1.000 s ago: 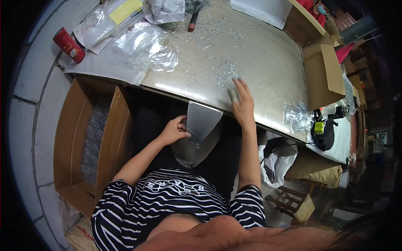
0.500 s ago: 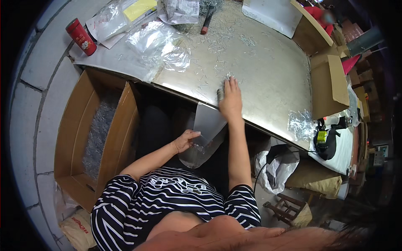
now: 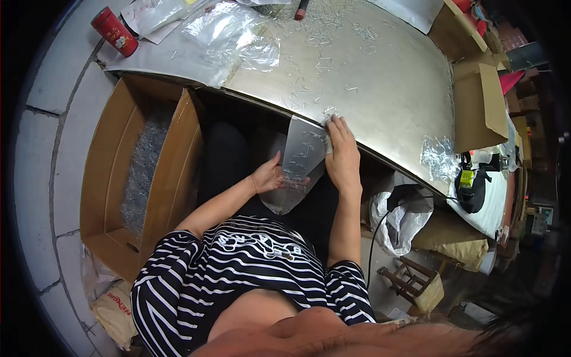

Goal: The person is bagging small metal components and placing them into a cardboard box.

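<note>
A translucent plastic bag (image 3: 297, 156) hangs at the near edge of the metal-topped table (image 3: 392, 101), with small thin silvery metal pieces in its upper part. My left hand (image 3: 270, 176) supports the bag from its left side, thumb in front and fingers showing through the plastic underneath. At the table edge, my right hand (image 3: 345, 152) lies with fingers stretched out, its thumb side by the bag's right edge. A light wrap shows on one of its digits. Several metal pieces (image 3: 331, 113) lie at its fingertips; more are scattered across the tabletop.
Left of me stands an open cardboard box (image 3: 172, 160) holding many metal pieces. A red can (image 3: 114, 33) and clear plastic film (image 3: 232, 33) lie at the far left. Another pile of pieces (image 3: 439, 157) sits at the right corner, near a wooden stool (image 3: 413, 282) and white sack (image 3: 398, 223).
My right hand has drawn back over the table toward the edge, bringing pieces along. Pieces now lie in the bag, and my left hand has moved up and under it.
</note>
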### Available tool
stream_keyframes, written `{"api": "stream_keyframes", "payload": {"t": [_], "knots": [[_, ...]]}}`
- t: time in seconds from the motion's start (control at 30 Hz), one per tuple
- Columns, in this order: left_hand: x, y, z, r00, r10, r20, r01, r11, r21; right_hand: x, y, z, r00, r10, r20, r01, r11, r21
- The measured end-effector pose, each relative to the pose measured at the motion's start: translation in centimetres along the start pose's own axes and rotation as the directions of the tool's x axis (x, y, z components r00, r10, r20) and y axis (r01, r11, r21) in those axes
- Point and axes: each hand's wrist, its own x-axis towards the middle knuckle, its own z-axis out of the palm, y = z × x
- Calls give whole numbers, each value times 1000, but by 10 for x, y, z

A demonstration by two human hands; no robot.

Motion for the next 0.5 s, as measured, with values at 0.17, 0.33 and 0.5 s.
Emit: {"api": "stream_keyframes", "payload": {"t": [0.17, 0.33, 0.5], "knots": [[-12, 2, -7, 999, -11, 32, 9, 999, 48, -39, -14, -15, 1000, -16, -5, 17, 996, 91], [-16, 3, 3, 999, 49, -15, -39, 913, 406, -61, -13, -2, 993, 115, -23, -100, 931, 352], [-17, -4, 9, 971, 99, -217, 50, 805, 591, -72, -20, 16, 936, -110, 333, 2, 951, 309]]}}
